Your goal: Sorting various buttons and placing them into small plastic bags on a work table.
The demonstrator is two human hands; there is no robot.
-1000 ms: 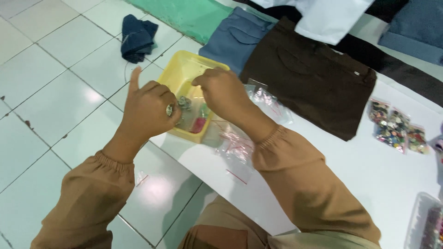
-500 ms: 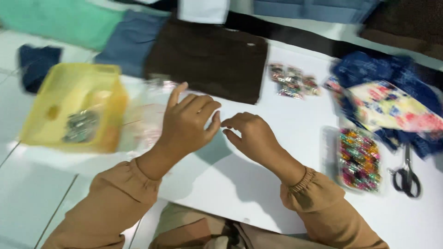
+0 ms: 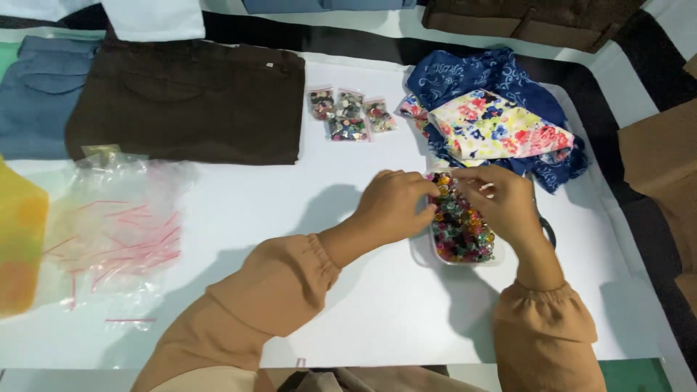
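A clear plastic box (image 3: pixel 460 254) full of small colourful beads or buttons sits on the white table (image 3: pixel 348 305). My left hand (image 3: pixel 396 205) rests on its left rim, fingers curled over the contents. My right hand (image 3: pixel 499 205) hovers over its top right, fingers pinched together among the pieces; what they pinch is too small to tell. Both arms wear tan sleeves.
Small clear bags of buttons (image 3: pixel 347 115) lie beyond the box. Floral cloth (image 3: pixel 501 131) on blue patterned cloth (image 3: pixel 472 76) lies at right. A brown garment (image 3: pixel 189 101) and blue garment (image 3: pixel 36 94) lie at upper left. Empty clear zip bags (image 3: pixel 116 225) and a yellow tray (image 3: pixel 18 247) are at left.
Both hands moved right from the middle of the table to the bead box. The view swung right, away from the yellow tray.
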